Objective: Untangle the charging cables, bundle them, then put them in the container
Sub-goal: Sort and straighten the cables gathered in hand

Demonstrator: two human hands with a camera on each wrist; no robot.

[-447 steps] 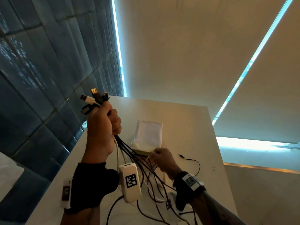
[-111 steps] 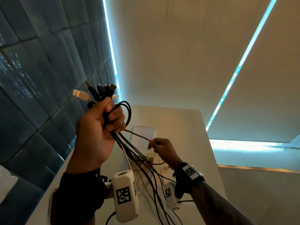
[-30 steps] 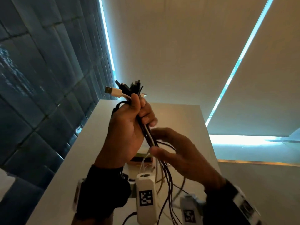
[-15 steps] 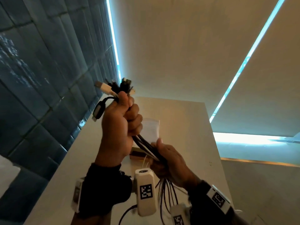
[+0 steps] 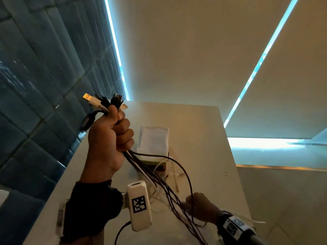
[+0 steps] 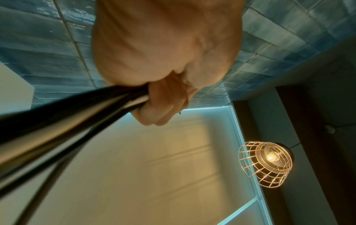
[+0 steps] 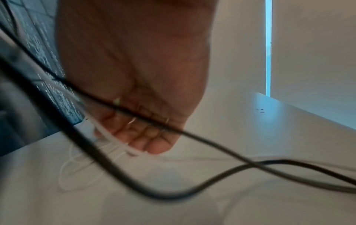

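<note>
My left hand (image 5: 110,138) is raised in a fist round the bunch of charging cables (image 5: 155,175), black and white. Their plugs (image 5: 104,101) stick out above the thumb. In the left wrist view the same fist (image 6: 163,97) clamps the dark cables (image 6: 67,115). The strands run down and right to my right hand (image 5: 198,204), low near the table, whose curled fingers (image 7: 146,135) close on the strands. A loose black cable (image 7: 173,193) loops in front of that wrist camera. The container (image 5: 155,163) lies on the table behind the cables, a white pouch (image 5: 154,140) on top of it.
The white table (image 5: 198,124) is narrow, with a blue tiled wall (image 5: 40,71) along its left edge and a drop on its right. A thin white cable (image 5: 175,175) lies loose by the container. A caged lamp (image 6: 266,162) hangs overhead.
My right hand has slid down the cables from just under the left fist to near the table. The left fist stays raised with the plug ends.
</note>
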